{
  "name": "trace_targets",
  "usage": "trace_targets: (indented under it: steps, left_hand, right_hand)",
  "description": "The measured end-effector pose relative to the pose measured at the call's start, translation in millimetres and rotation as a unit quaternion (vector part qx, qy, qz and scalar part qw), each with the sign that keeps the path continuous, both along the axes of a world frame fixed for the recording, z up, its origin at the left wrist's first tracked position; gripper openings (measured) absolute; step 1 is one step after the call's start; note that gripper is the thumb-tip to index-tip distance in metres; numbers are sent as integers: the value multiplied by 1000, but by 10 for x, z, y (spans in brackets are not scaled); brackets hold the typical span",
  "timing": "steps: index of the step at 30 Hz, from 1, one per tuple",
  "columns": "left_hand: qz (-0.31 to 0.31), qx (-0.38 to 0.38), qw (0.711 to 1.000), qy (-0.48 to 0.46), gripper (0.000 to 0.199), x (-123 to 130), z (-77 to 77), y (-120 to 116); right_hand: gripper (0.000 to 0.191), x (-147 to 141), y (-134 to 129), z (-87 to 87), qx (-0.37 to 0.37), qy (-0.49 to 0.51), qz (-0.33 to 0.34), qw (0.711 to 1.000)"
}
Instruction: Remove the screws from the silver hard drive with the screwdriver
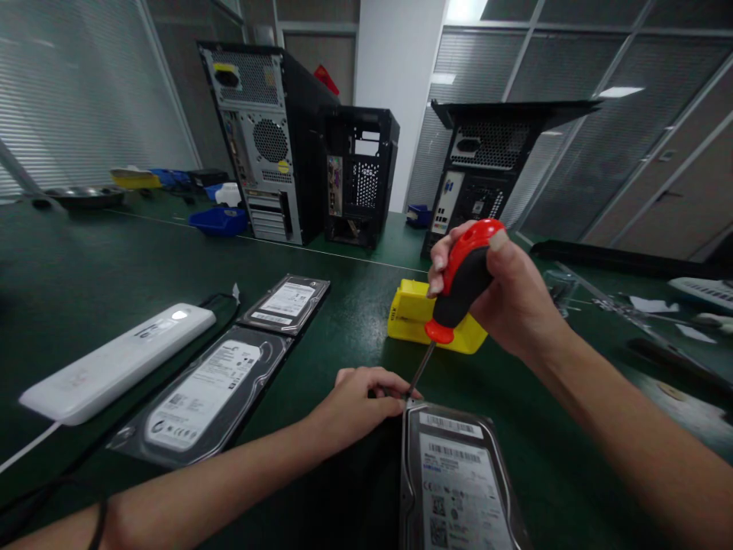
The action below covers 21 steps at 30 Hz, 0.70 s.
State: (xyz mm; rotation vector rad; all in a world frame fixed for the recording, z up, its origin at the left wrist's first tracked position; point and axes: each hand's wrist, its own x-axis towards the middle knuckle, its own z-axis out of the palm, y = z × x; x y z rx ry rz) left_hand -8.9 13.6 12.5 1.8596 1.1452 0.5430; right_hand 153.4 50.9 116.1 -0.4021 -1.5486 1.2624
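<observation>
Right hand (509, 286): raised, gripping tilted screwdriver (463, 289) | left hand (358, 403): curled at corner of hard drive (461, 473), hold unclear

There are two hands (363, 401) (509, 298), one red-and-black screwdriver (463, 279), three hard drives (463, 481) (two at left, one at bottom right of centre), three computer cases (309, 145) across the upper frame, and one metal bowl (85, 198) at upper left.
</observation>
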Motion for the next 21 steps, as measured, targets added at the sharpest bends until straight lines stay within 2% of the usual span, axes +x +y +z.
trace_targets:
  steps: [6, 12, 15, 19, 21]
  left_hand:
    - [-50, 30, 998, -30, 21, -107, 30, 110]
    - [-82, 105, 991, -11, 23, -123, 140, 20]
    - [-77, 100, 992, -8, 25, -118, 135, 13]
    - [-52, 92, 994, -16, 23, -95, 97, -3]
    - [-36, 90, 995, -20, 21, -79, 82, -29]
  right_hand:
    - [33, 12, -82, -35, -40, 11, 14, 999]
    - [16, -39, -174, -106, -70, 28, -70, 995]
    - [15, -4, -192, -93, -69, 18, -62, 996]
    - [28, 38, -198, -80, -70, -6, -31, 997]
    - [28, 35, -203, -88, -61, -2, -33, 998]
